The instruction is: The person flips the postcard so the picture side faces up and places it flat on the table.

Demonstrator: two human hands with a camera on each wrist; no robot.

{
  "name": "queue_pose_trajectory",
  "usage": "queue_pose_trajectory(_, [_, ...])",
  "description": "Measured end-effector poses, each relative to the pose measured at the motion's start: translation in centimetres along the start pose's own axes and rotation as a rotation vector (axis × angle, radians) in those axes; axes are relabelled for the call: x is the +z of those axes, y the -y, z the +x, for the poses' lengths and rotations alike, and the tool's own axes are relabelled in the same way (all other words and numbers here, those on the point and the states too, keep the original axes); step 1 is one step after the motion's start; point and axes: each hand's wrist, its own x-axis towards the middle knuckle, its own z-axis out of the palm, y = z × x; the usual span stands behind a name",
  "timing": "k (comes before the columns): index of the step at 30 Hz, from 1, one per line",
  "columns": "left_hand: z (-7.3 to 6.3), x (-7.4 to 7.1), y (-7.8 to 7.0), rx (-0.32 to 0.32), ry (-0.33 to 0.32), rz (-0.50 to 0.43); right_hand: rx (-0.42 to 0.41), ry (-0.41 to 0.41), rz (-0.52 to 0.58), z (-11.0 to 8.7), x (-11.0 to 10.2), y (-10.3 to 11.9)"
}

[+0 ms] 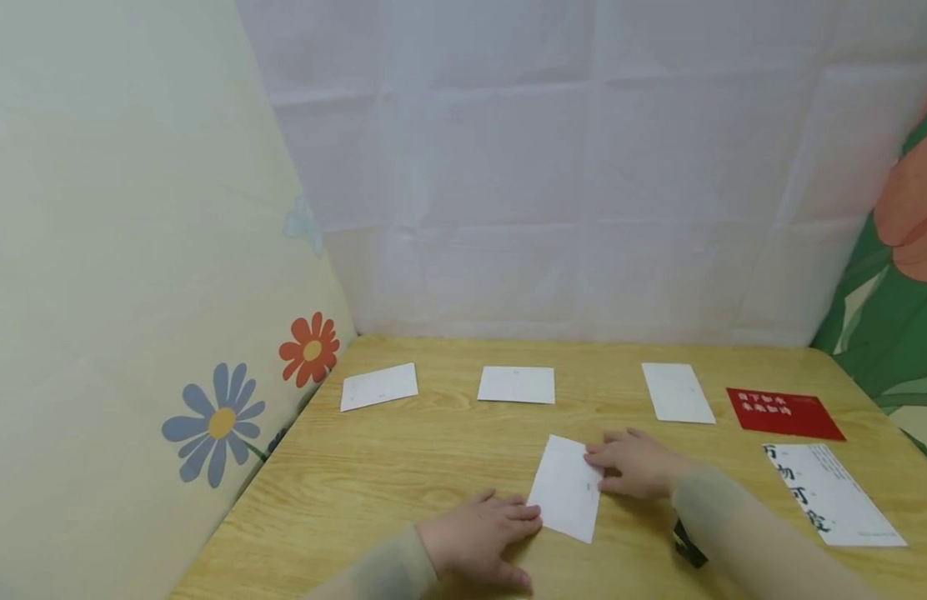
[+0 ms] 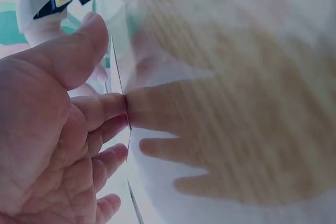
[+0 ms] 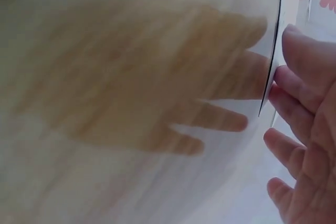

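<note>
Head view: we are noting a white card point(image 1: 567, 490) lying flat and askew on the wood-grain table point(image 1: 403, 467), between two hands. The left hand point(image 1: 482, 537) is touching its lower left edge; the right hand point(image 1: 634, 463) is touching its upper right side. Neither is gripping. Three more white cards point(image 1: 517, 385) are lying farther back; a red card point(image 1: 786, 414) and a lettered card point(image 1: 839, 496) are lying to the right.
Risk, our judgement: uneven pressure from opposite sides could be twisting the card, or squeezing could be buckling it; a wide right forearm swing could be dragging the lettered card.
Edges: the card's lower end is pointing towards us, with no hand on it. We are finding most room leftward; the right is tighter, and the near table edge is not showing.

Left wrist view: we are seeing loosely extended fingers, thumb apart, nothing pinched. A thin dark line is running at the fingertips, probably the card's edge; being so thin, it could be slipping under them.

Right wrist view: this hand is likewise relaxed, thumb separate, fingertips meeting the glossy surface. We are unable to tell how firmly they are pressing.
</note>
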Motion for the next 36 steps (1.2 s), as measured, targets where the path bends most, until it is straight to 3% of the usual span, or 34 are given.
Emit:
queue_pose_trajectory(7, [0.3, -0.5, 0.4, -0.049, 0.006, -0.032, -0.017, -0.018, -0.028, -1.9, 0.4, -0.3])
queue_pose_trajectory(13, [0.8, -0.6, 0.4, -0.111, -0.002, 0.006, 0.006, -0.004, -0.004, -3.0, 0.5, 0.0])
queue_pose_trajectory(20, [1.7, -0.7, 1.0, -0.206, 0.009, -0.089, -0.003, -0.001, 0.011, -4.0, 0.6, 0.2])
queue_pose_trajectory(36, [3.9, -0.2, 2.4, -0.275, -0.1, -0.139, -0.016, 0.022, 0.032, -5.8, 1.2, 1.3])
